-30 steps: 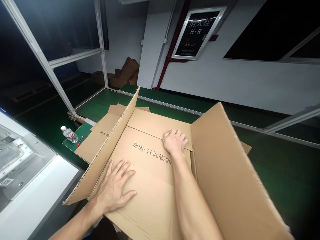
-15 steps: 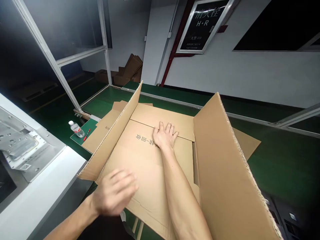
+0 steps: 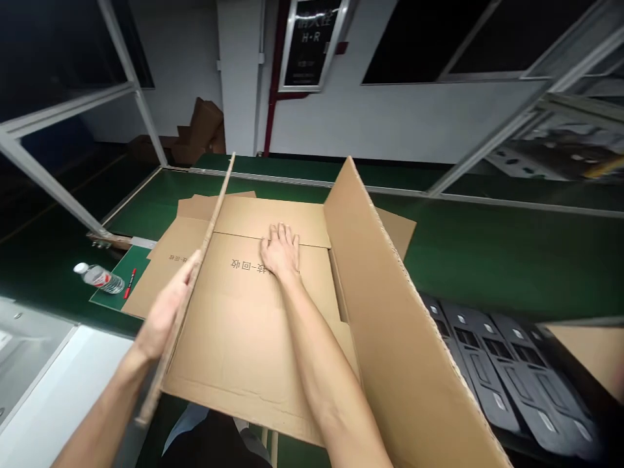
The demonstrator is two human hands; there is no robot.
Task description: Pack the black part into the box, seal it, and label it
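Observation:
A large cardboard box lies before me, with dark printed characters on its inner flaps. Its right flap stands up and leans outward. The left flap is seen nearly edge-on. Against the outer side of that left flap, my left hand rests with its fingers stretched out; the fingertips are near the flap's top edge. My right hand lies flat with fingers spread over the seam between the far flap and the printed panel. Nothing is held in either hand.
Flat cardboard sheets lie left of the box, near a water bottle and a red marker. Several black cases stand at the right. A metal frame rail runs along the far edge of the green surface.
My left hand has moved from above the near left part of the box to the left flap's outside. That flap is now more upright. My right hand stays pressed down; the view has turned right.

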